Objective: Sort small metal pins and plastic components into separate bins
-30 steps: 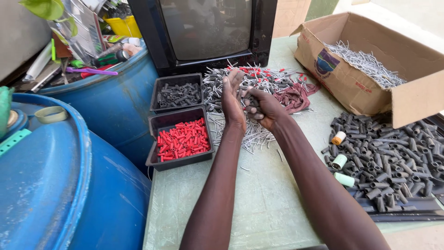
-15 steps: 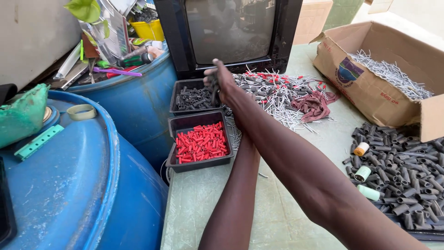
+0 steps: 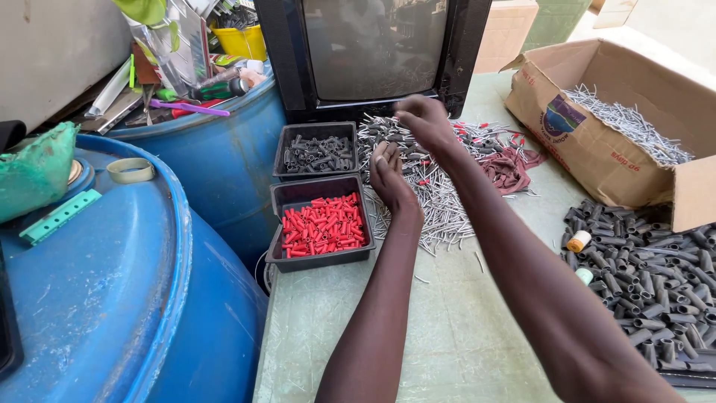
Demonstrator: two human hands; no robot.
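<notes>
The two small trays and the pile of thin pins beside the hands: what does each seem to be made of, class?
Both trays, one with red pieces and one with grey pieces, look like black moulded plastic: thin walls, rounded rims, dull sheen. The pins under the left hand look like bare metal, probably steel: silvery grey with bright glints.
</notes>
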